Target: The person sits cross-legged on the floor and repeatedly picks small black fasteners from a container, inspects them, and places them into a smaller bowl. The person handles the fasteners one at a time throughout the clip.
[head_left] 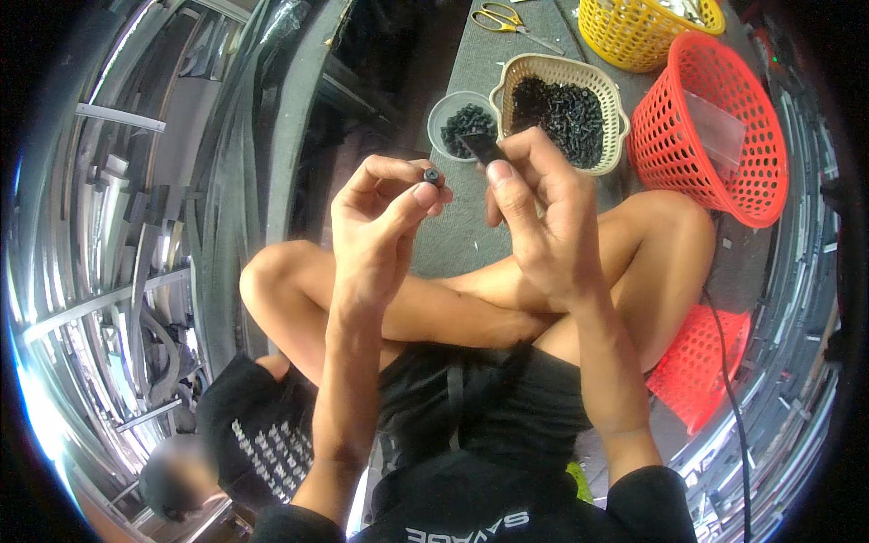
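Between thumb and forefinger, my left hand (376, 222) pinches a small dark round part (433, 177), its end with a hole turned up. My right hand (548, 213) is closed on a flat black piece (482, 147), whose wide end sticks out past the thumb toward the left. The two held things are a short way apart and do not touch. Just beyond them stands a clear round tub (436, 127) with small dark parts (469, 127) in it. Beside it, a cream basket (618, 136) holds many black small pieces (570, 118).
A red basket (670, 118) with a clear plastic sheet stands at the right, and a yellow basket (615, 41) behind. Yellow-handled scissors (498, 18) lie at the far edge. Another red basket (701, 371) and a black cable (724, 353) are at my right. A person in black (244, 425) is at lower left.
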Available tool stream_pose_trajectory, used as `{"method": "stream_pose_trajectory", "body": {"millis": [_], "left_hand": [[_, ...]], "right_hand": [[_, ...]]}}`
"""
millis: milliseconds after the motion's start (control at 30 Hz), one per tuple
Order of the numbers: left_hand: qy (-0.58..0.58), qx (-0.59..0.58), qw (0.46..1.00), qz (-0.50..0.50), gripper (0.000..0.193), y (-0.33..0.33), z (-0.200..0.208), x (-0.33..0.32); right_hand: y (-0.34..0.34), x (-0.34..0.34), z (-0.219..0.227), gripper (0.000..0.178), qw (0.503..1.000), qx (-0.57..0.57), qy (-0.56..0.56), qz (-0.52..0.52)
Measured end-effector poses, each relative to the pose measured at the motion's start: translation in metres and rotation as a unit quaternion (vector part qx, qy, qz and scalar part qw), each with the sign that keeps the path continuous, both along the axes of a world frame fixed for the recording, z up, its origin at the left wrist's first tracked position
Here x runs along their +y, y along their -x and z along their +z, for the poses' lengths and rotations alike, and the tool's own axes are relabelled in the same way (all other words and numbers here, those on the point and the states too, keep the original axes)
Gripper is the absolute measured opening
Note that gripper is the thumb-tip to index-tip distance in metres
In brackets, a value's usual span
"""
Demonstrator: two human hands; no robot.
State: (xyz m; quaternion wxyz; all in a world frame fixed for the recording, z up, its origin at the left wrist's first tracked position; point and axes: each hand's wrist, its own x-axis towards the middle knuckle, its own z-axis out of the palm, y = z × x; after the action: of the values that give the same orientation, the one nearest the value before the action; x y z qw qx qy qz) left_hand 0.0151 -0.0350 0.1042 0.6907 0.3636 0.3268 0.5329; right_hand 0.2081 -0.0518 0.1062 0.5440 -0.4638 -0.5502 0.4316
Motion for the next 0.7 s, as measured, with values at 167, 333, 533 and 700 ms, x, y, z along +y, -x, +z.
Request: {"method": "stream_pose_trajectory", "body": {"millis": [167, 333, 533, 700], "left_hand": [[-0.006, 0.023, 1.0, -0.009, 0.016, 0.013, -0.037, 0.026], [0.011, 0.057, 0.998, 0.0, 0.013, 0.029, -0.06, 0.036], [0.037, 0.243, 0.969, -0.014, 0.015, 0.033, -0.087, 0.038], [0.028, 0.47, 0.876, -0.103, 0.02, 0.024, -0.106, 0.044]], "right_hand": [[0.014, 0.007, -0.017, 0.013, 0.998, -0.045, 0.026, 0.027], [0.031, 0.018, -0.041, 0.009, 0.993, -0.116, -0.02, 0.0], [0.027, 0.03, -0.062, 0.012, 0.988, -0.147, 0.037, -0.022], [0.006, 0.018, -0.077, 0.015, 0.94, -0.335, 0.064, 0.016]]}}
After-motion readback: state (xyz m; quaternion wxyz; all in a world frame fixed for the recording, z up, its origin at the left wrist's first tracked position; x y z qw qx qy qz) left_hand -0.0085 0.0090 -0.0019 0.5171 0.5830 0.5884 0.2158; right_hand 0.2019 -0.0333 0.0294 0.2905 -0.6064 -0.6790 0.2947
